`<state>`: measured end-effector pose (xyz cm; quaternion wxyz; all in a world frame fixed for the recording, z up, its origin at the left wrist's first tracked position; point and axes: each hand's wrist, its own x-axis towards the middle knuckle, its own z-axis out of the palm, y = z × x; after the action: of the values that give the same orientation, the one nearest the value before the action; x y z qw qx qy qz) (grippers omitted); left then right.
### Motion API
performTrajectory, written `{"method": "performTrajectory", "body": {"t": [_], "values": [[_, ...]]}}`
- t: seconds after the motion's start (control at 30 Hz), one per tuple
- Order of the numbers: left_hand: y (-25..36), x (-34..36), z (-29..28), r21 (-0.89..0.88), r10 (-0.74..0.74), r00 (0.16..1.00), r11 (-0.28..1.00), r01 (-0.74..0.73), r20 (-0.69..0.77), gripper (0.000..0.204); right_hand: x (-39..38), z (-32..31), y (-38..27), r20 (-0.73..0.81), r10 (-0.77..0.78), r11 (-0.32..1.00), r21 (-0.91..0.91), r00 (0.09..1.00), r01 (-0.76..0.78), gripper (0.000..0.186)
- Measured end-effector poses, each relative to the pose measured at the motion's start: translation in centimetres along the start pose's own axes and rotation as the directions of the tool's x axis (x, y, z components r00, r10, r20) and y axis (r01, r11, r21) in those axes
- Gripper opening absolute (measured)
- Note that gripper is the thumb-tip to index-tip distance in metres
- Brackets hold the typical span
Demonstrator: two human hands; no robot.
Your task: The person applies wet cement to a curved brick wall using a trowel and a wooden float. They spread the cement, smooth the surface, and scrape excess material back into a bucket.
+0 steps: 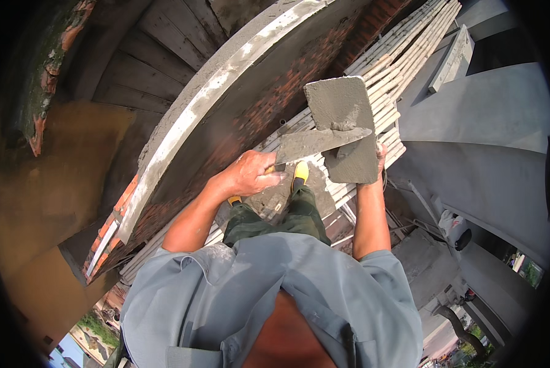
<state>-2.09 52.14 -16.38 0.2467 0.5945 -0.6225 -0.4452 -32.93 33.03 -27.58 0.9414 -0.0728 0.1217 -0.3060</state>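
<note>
Between the two hands, high on a scaffold deck of pale bamboo poles, wet grey mortar lies spread over a square hawk board. The right hand supports that board at its near edge; its grip is mostly hidden behind the board, so I cannot tell how the fingers sit, only that they carry it. The left hand has its grip pressed tight around the yellow handle of a trowel, whose pointed steel blade runs out from the fist and lies across the board's middle, touching the mortar. Just beyond the left grip, on its outer side, rises a curved red brick wall capped with a grey cement band streaked with pale patches. Below the trowel grip, yellow boots stand on the poles, and grey concrete surfaces fall away past the right grip.

As I judge it, the work in hand is gathering mortar onto the blade. To do that well, the board should stay level and close to the wall, so nothing slides off its far edge. The blade wants a flat, shallow angle, cutting a modest portion from the heap rather than a heavy load. Wrist firm, feet square on the poles, since the drop beside the deck looks considerable.
</note>
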Motion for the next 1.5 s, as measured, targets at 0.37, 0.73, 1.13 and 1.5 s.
{"method": "performTrajectory", "body": {"t": [0.37, 0.73, 1.13, 1.5], "values": [[-7.2, 8.1, 2.4, 0.016, -0.193, 0.756, 0.965, 0.260, -0.625, 0.040, -4.6, -4.9, -0.8, -0.287, -0.232, 0.962, -0.209, 0.929, 0.176, 0.049], [-10.2, 8.6, 1.5, -0.413, -0.374, 0.727, 0.900, 0.137, -0.575, 0.039, -3.9, -2.6, -2.7, -0.190, -0.196, 0.975, -0.143, 0.962, 0.170, 0.059], [-12.0, -4.0, 1.1, -0.409, -0.410, 0.751, 0.890, 0.204, -0.518, 0.042, -1.8, 3.7, 1.5, -0.323, -0.337, 0.889, -0.419, 0.884, 0.186, 0.042], [-12.0, -18.1, 0.4, -0.492, -0.518, 0.738, 0.822, 0.287, -0.433, 0.044, -0.4, 1.7, 4.2, -0.184, -0.201, 0.868, -0.488, 0.962, 0.088, 0.069]]}}
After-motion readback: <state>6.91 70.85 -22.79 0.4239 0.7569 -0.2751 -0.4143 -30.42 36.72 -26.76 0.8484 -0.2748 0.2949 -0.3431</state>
